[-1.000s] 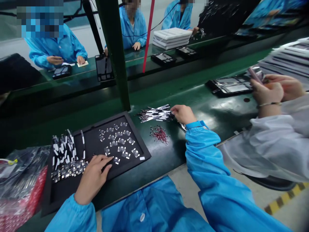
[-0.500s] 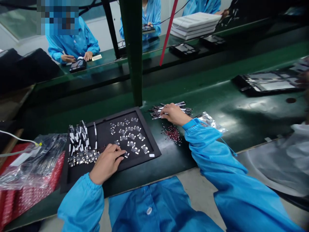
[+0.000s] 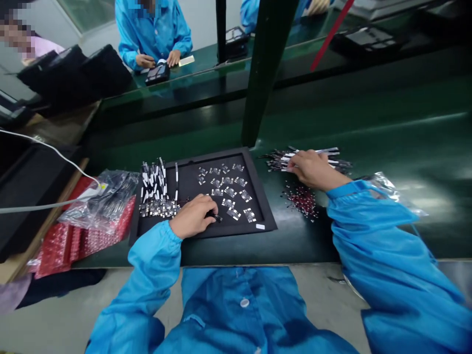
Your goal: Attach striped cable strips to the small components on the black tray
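Thin strips (image 3: 329,152) lie heaped beneath your right hand (image 3: 313,168); a small board (image 3: 219,218) sits at your left hand's (image 3: 193,216) fingertips.
Your right fingers bend nearly together at the heap, any grip hidden; your left thumb and fingers curl close about the board inside the black tray (image 3: 261,196), hold uncertain; red bits (image 3: 300,199) lie just nearer you; you seem to be singling out a strip; the next move likely calls for a light pinch.

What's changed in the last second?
The right hand moved left, from the strip pile's right end; fingertips are now over its left half. The view swung left. The left hand stayed at the tray's near side, grip unclear. Tray and red parts stayed put.
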`<state>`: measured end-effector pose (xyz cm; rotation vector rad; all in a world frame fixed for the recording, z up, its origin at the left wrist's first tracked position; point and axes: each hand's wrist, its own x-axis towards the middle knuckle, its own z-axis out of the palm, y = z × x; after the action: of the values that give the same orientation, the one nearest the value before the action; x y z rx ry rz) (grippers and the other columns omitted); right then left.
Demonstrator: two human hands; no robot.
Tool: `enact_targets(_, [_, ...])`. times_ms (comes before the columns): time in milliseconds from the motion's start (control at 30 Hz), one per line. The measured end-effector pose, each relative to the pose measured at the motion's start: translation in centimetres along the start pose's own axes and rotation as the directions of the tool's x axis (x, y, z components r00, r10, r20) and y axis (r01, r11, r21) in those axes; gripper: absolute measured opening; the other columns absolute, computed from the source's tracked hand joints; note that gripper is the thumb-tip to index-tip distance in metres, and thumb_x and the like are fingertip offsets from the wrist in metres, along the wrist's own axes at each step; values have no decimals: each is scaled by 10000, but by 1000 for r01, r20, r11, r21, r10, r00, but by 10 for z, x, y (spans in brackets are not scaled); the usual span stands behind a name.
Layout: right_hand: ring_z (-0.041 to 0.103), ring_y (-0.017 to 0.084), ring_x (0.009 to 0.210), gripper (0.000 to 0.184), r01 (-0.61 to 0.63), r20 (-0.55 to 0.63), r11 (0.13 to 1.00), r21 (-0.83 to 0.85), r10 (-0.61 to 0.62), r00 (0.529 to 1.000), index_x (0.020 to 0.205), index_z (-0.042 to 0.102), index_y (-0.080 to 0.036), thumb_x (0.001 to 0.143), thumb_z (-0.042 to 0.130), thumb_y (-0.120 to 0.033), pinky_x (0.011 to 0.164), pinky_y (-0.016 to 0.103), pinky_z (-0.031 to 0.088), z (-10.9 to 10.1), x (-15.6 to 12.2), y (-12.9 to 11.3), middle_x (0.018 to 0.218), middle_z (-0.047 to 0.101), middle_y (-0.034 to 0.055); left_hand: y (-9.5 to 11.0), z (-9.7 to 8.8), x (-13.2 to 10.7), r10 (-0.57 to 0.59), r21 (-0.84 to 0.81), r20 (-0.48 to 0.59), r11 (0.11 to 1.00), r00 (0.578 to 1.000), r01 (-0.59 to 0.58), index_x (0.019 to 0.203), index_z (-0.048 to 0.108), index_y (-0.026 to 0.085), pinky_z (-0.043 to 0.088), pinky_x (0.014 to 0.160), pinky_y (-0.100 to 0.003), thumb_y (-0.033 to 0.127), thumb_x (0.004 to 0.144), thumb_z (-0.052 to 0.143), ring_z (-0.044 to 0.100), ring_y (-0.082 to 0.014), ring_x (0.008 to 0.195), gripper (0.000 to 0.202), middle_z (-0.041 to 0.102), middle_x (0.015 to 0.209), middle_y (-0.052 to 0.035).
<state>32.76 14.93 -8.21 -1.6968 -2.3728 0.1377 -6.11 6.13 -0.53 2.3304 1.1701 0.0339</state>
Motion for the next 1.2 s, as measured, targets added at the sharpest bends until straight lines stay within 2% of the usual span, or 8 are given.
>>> enact_targets(133, [513, 314, 984, 159, 6, -112, 1000, -3, -7, 994, 875, 573, -196, 930, 426, -220, 798, 435, 306, -13, -7, -4, 1021, 661, 164, 4, -3, -3, -56, -179, -31, 983, 998, 50, 948, 690, 187, 467, 725, -295, 125, 827, 701, 588, -162, 770, 136, 644, 811, -2])
enact_targets(233, [566, 287, 958, 163, -6, -231, 998, 55, 18, 973, 928, 553, -205, 967, 399, -244, 886, 450, 343, -33, -13, -10, 1001, 680, 134, 12, -10, 0, -73, -353, -221, 936, 973, -10, 1034, 736, 220, 482, 719, -279, 149, 868, 646, 603, -140, 771, 203, 652, 876, -8])
enact_targets(400, [642, 285, 894, 175, -9, -453, 983, 182, 92, 887, 1065, 614, -220, 955, 482, -253, 836, 423, 458, -64, -22, -48, 965, 718, 101, 25, -17, 26, -163, -492, -592, 849, 789, -194, 839, 808, 249, 522, 736, -276, 109, 803, 643, 615, -152, 855, 220, 627, 922, -36])
enact_targets(500, [673, 284, 957, 274, 91, -488, 972, 218, 28, 873, 1209, 617, -229, 970, 484, -232, 828, 414, 496, -70, -23, -85, 1040, 734, 94, 27, -9, 40, -205, -614, -560, 753, 803, -236, 891, 812, 235, 561, 707, -272, 131, 800, 662, 649, -142, 771, 204, 666, 848, -33])
enact_targets(700, [665, 237, 827, 181, 226, -538, 948, 226, -72, 840, 998, 649, -221, 960, 483, -160, 791, 387, 474, -63, -13, -145, 897, 728, 65, 23, 11, 45, -343, -823, -478, 497, 809, -275, 954, 752, 140, 629, 746, -305, 176, 821, 647, 751, -187, 831, 173, 704, 1056, -92])
enact_targets(800, [639, 219, 757, 140, 292, -565, 931, 221, -121, 816, 966, 628, -212, 950, 506, -145, 802, 394, 451, -52, -11, -160, 848, 713, 54, 21, 14, 45, -388, -894, -383, 383, 838, -231, 978, 693, 111, 628, 755, -306, 223, 817, 706, 767, -212, 804, 196, 721, 871, -79])
enact_targets(967, [610, 192, 693, 68, 381, -553, 891, 249, -192, 811, 953, 613, -205, 938, 572, -153, 807, 395, 442, -35, -15, -166, 783, 675, 34, 20, 18, 46, -471, -918, -378, 301, 797, -257, 1022, 547, 168, 615, 650, -256, 250, 760, 802, 756, -180, 692, 375, 627, 839, 11])
enact_targets(1200, [588, 179, 676, 55, 417, -515, 871, 259, -241, 823, 938, 590, -212, 950, 572, -162, 793, 402, 431, -21, -15, -166, 782, 673, 29, 24, 26, 45, -426, -909, -335, 382, 840, -169, 1058, 646, 146, 605, 670, -233, 242, 806, 759, 751, -153, 709, 292, 656, 972, -44])
